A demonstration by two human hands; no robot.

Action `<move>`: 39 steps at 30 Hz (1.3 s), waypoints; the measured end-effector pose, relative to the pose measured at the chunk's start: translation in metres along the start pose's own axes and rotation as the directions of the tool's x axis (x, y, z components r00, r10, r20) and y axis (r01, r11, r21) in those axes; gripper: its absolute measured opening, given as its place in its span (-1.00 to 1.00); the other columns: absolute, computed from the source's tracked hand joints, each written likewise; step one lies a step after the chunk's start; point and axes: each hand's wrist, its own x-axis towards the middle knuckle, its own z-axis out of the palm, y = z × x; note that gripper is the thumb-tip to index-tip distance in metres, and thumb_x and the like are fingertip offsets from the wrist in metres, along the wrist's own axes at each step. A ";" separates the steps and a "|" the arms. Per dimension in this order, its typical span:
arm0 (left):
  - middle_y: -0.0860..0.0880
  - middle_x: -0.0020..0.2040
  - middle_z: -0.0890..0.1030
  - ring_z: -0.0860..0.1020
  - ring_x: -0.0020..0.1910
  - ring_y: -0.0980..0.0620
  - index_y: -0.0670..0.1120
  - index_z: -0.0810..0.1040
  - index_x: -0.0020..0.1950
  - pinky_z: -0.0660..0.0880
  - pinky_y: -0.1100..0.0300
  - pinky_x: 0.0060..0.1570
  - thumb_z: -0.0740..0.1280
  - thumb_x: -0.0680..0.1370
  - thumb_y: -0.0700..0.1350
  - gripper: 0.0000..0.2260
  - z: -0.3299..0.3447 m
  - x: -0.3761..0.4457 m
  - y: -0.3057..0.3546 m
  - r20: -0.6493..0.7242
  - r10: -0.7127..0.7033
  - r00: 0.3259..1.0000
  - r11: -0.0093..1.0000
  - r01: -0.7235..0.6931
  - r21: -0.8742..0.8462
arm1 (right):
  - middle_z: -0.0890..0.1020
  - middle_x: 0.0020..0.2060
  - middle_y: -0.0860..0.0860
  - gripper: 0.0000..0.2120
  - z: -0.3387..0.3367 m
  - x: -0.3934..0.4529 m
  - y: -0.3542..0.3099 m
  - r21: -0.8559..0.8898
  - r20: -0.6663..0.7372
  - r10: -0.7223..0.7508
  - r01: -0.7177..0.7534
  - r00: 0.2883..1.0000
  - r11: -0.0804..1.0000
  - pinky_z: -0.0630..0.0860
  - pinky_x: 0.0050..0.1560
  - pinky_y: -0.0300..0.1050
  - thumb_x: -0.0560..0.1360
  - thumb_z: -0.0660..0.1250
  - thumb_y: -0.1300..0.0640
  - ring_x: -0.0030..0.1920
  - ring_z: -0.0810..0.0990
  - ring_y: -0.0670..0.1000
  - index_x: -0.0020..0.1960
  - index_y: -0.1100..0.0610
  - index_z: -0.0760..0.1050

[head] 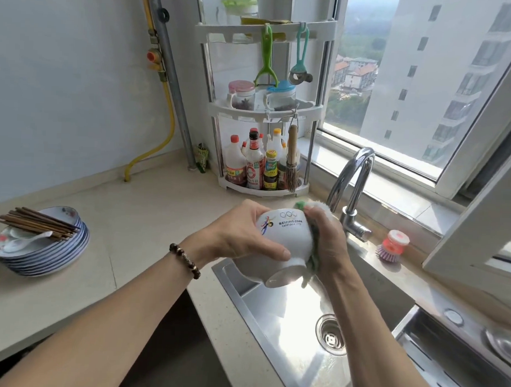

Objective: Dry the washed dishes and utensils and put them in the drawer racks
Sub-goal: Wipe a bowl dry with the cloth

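Observation:
A white bowl (287, 238) with a printed logo is held on its side above the sink's left edge, its foot pointing toward me. My left hand (241, 230) grips the bowl's near side, thumb across its wall. My right hand (325, 233) holds a green and white cloth (313, 253) against the bowl's right side; most of the cloth is hidden behind the bowl and hand. On the counter at the left stands a stack of blue-rimmed plates (52, 253) with brown chopsticks (36, 223) and a white spoon (26, 240) lying on top.
A steel sink (287, 316) with a drain lies below the hands. A chrome tap (353, 185) rises behind it, and a pink dish brush (391, 246) stands on the ledge. A white corner rack (265, 112) holds bottles and jars. A window is at the right.

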 end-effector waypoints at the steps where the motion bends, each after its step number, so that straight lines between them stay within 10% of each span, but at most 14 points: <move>1: -0.15 -0.08 0.72 0.70 -0.10 -0.12 -0.23 0.68 0.04 0.66 -0.05 -0.03 0.60 0.34 -0.31 -0.70 0.001 -0.001 -0.002 -0.042 -0.004 0.999 1.000 0.004 -0.019 | 0.64 -0.17 0.20 -0.85 0.003 -0.002 -0.001 -0.044 -0.018 -0.032 0.032 0.999 0.999 0.57 -0.04 0.28 0.41 0.39 0.00 -0.12 0.62 0.33 -0.13 0.07 0.65; 5: -0.11 -0.17 0.72 0.69 -0.15 -0.17 -0.16 0.68 -0.10 0.65 -0.13 -0.03 0.62 0.28 -0.25 -0.76 0.010 0.003 -0.016 -0.279 0.042 0.959 0.998 -0.028 0.053 | 0.55 0.26 0.00 -0.68 0.031 -0.022 0.012 -0.481 0.150 -0.273 0.311 0.950 0.819 0.53 0.24 -0.04 0.48 0.32 -0.20 0.24 0.57 0.01 0.17 -0.10 0.59; 10: -0.14 -0.18 0.72 0.71 -0.19 -0.17 -0.20 0.69 -0.09 0.66 -0.14 -0.15 0.62 0.27 -0.22 -0.74 0.016 0.003 -0.018 -0.296 0.096 0.950 0.995 -0.088 0.042 | 0.69 -0.12 0.05 -0.83 0.030 -0.009 0.008 -0.073 -0.029 -0.152 0.149 0.988 0.986 0.61 0.02 0.26 0.46 0.36 -0.12 -0.08 0.67 0.11 -0.09 -0.09 0.69; 14: -0.13 -0.24 0.71 0.70 -0.22 -0.17 -0.18 0.67 -0.18 0.64 -0.23 -0.19 0.56 0.31 -0.29 -0.85 0.018 0.006 -0.028 -0.430 0.062 0.901 0.998 -0.062 0.013 | 0.64 0.18 -0.04 -0.67 0.047 -0.019 0.020 -0.363 0.045 -0.281 0.278 0.959 0.889 0.59 0.20 0.19 0.48 0.33 -0.17 0.17 0.64 0.01 0.19 -0.10 0.59; 20: -0.14 -0.13 0.72 0.71 -0.20 -0.11 -0.23 0.68 -0.05 0.67 -0.13 -0.17 0.62 0.32 -0.26 -0.74 0.022 -0.002 -0.022 -0.298 0.101 0.949 0.995 -0.102 0.012 | 0.70 -0.14 0.14 -0.78 0.015 -0.010 0.016 -0.027 -0.054 -0.036 0.035 0.998 0.999 0.61 -0.04 0.31 0.56 0.27 -0.09 -0.06 0.68 0.32 -0.10 -0.10 0.67; 27: -0.15 -0.26 0.68 0.68 -0.27 -0.17 -0.20 0.63 -0.18 0.64 -0.17 -0.25 0.57 0.26 -0.20 -0.79 0.024 0.010 -0.027 -0.269 0.103 0.958 0.991 -0.077 0.105 | 0.55 0.30 0.14 -0.50 0.025 -0.023 0.040 -0.174 0.011 -0.236 0.235 0.972 0.956 0.53 0.28 0.26 0.46 0.39 -0.17 0.28 0.57 0.19 0.36 -0.04 0.51; 32: -0.24 -0.11 0.69 0.70 -0.16 -0.19 -0.33 0.65 -0.02 0.67 -0.09 -0.15 0.57 0.34 -0.39 -0.75 0.016 0.002 -0.016 -0.182 0.131 0.974 0.987 -0.145 -0.067 | 0.62 0.00 0.20 -0.70 0.009 -0.010 0.014 0.016 0.094 -0.131 0.131 0.987 0.991 0.57 0.06 0.33 0.49 0.36 0.03 0.00 0.62 0.26 0.16 0.15 0.57; 39: -0.17 -0.06 0.72 0.71 -0.10 -0.14 -0.25 0.66 0.01 0.67 0.02 -0.12 0.61 0.21 -0.14 -0.57 0.008 -0.006 -0.022 -0.060 0.116 0.991 0.975 -0.125 -0.181 | 0.58 -0.14 0.23 -0.81 -0.006 0.004 -0.009 -0.013 0.177 0.025 -0.024 0.984 1.000 0.55 -0.24 0.01 0.47 0.29 0.03 -0.16 0.56 0.24 -0.08 0.14 0.57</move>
